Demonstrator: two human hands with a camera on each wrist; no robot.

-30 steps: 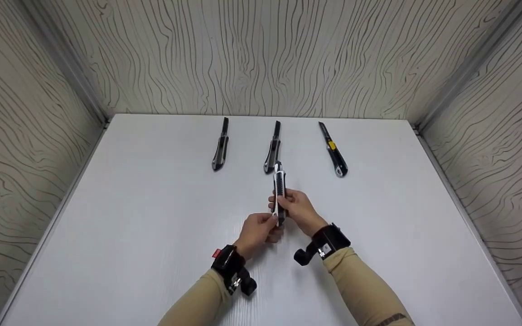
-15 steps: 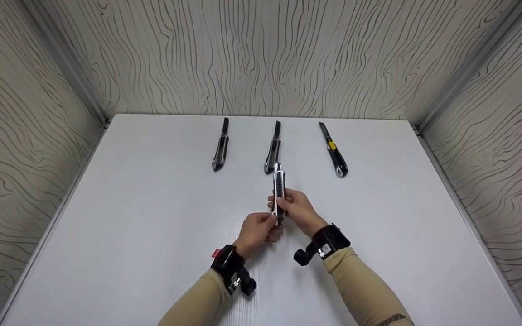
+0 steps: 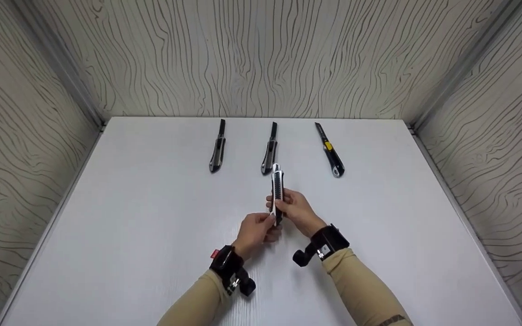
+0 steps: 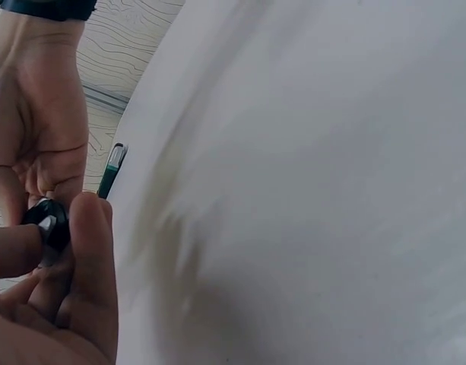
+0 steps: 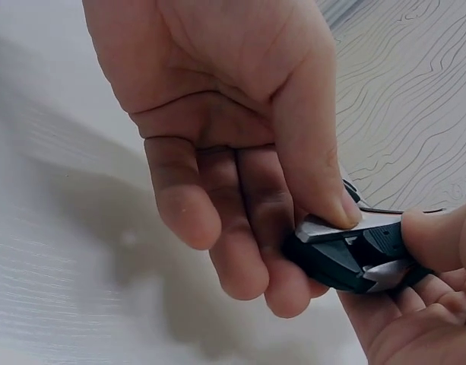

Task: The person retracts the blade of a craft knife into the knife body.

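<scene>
Right grip, left grip, both unmoved on cutter

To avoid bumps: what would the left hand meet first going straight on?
Beyond the knife it pinches, the left hand would probably meet the right hand first, though depth is unclear.

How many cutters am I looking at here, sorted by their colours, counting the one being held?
Black with a yellow part: 1, the yellow-marked cutter on the table.
Black and grey: 2, the left cutter and middle cutter, also there.
Silver and black: 1, the held cutter, between left hand and right hand.
Total: 4
</scene>
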